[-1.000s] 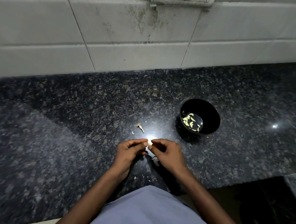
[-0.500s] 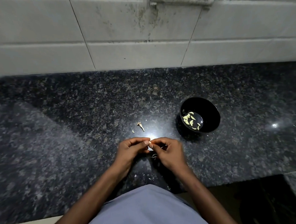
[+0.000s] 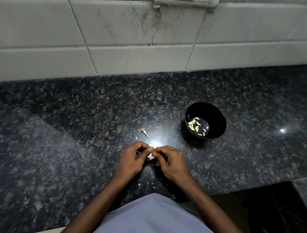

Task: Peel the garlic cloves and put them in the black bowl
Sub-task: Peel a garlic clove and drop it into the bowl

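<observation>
My left hand and my right hand meet over the dark granite counter, fingertips pinched together on a small pale garlic clove held between them. Most of the clove is hidden by my fingers. A thin strip of skin pokes out by my left fingers. The black bowl stands up and to the right of my hands, apart from them, with several peeled cloves lying in its bottom.
A garlic stem piece and small skin scraps lie just beyond my hands. More flecks of skin sit near the counter's front edge. A white tiled wall backs the counter. A dark gap opens at the lower right.
Both hands have drawn closer together and shifted slightly away from me, thumbs working at the clove. The bowl and scraps have not moved.
</observation>
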